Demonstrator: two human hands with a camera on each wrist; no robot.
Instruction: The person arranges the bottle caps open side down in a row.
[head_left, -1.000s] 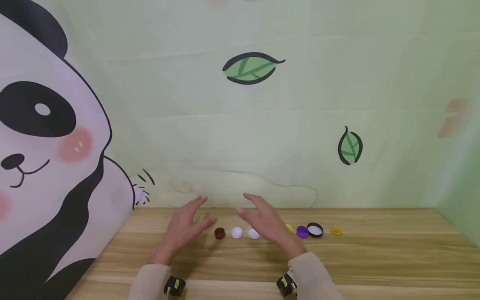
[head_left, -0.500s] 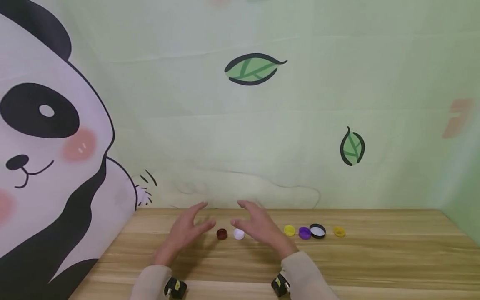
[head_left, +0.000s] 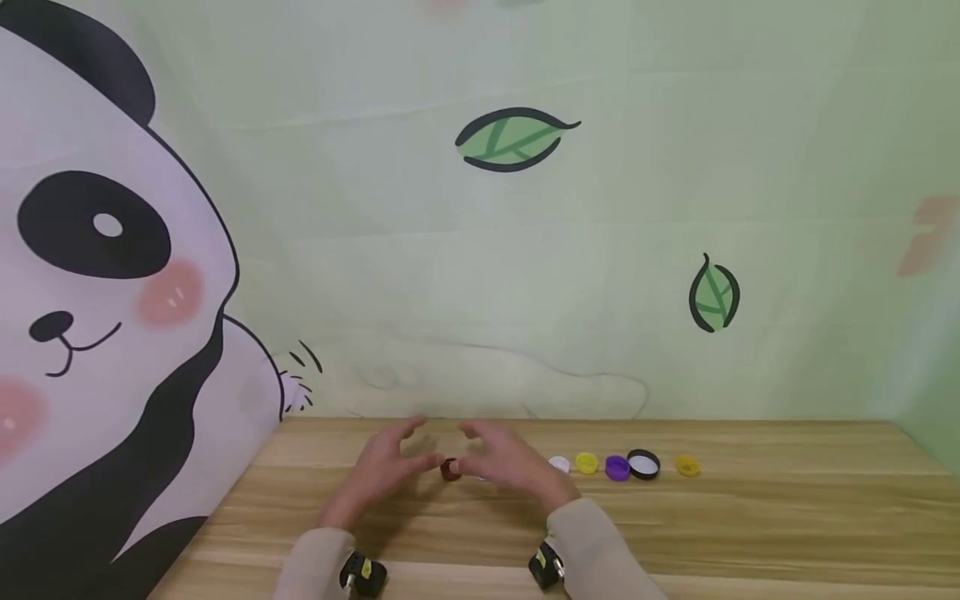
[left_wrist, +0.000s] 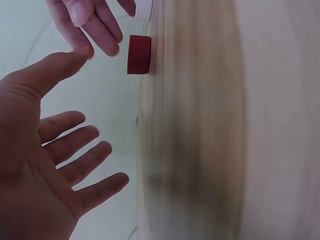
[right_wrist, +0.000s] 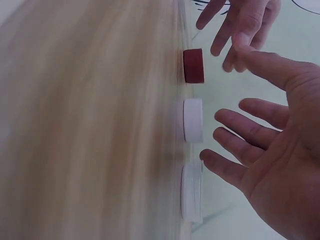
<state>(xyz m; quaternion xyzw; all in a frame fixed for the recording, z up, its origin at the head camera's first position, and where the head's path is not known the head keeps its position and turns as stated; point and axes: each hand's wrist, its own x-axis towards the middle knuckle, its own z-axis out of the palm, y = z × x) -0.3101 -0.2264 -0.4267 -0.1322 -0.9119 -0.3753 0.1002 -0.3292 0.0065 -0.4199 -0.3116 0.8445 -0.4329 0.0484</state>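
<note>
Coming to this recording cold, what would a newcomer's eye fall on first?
Most likely the huge panda printed on the left of the pale green backdrop. Next, the two hands, left hand and right hand, hovering open above the wooden table. Then the row of caps, notably the dark red cap near the thumbs and the purple cap farther right.

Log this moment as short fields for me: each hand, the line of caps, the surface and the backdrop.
Left hand: fingers spread, holding nothing, nearest the dark red cap
Right hand: fingers spread, holding nothing, partly hiding white caps in the head view
Farther right: yellow cap, purple cap, black-rimmed lid, orange-yellow cap
Surface: wood-grain table
Backdrop: pale green sheet with a panda and leaves
</note>
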